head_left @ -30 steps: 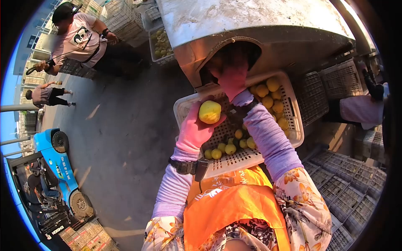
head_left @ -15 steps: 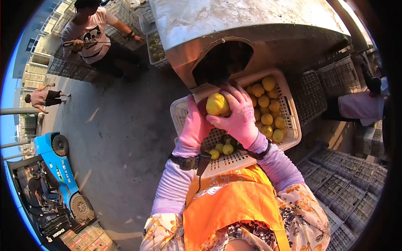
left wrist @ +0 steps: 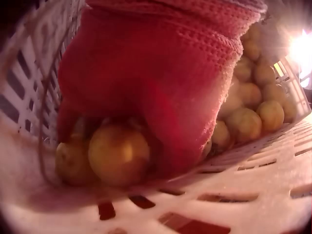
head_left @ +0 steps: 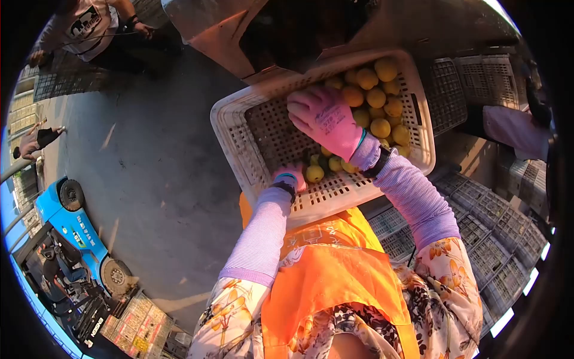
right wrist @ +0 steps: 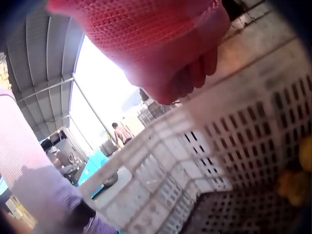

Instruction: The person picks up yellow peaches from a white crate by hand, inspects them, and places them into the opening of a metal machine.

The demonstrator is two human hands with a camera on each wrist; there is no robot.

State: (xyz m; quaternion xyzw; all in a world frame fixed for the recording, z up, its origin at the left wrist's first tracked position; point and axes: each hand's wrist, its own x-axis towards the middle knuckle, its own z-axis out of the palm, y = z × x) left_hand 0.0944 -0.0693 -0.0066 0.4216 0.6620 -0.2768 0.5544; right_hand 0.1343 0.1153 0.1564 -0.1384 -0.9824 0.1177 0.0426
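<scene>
A white slatted plastic crate (head_left: 224, 122) stands in front of the person's body, with round yellow fruit (head_left: 380, 128) piled along its right side. The pink-gloved left hand (head_left: 291, 175) reaches down into the near left corner. In the left wrist view, its fingers and thumb close around a round yellow fruit (left wrist: 119, 155), and another fruit lies beside it. The pink-gloved right hand (head_left: 326, 119) is over the middle of the crate, left of the pile. Its fingers hang loosely bent in the right wrist view, where no fruit shows in them.
A metal housing with a dark opening (head_left: 299, 36) adjoins the crate's far side. Stacked crates (head_left: 490, 233) line the right. At left are a blue forklift (head_left: 78, 224) and a standing person (head_left: 89, 30). Another person's sleeve (head_left: 517, 131) shows at far right.
The right hand came out of the dark opening and met the left at a yellow fruit. Since then the hands have parted, the left dropping into the near corner; that fruit is out of sight.
</scene>
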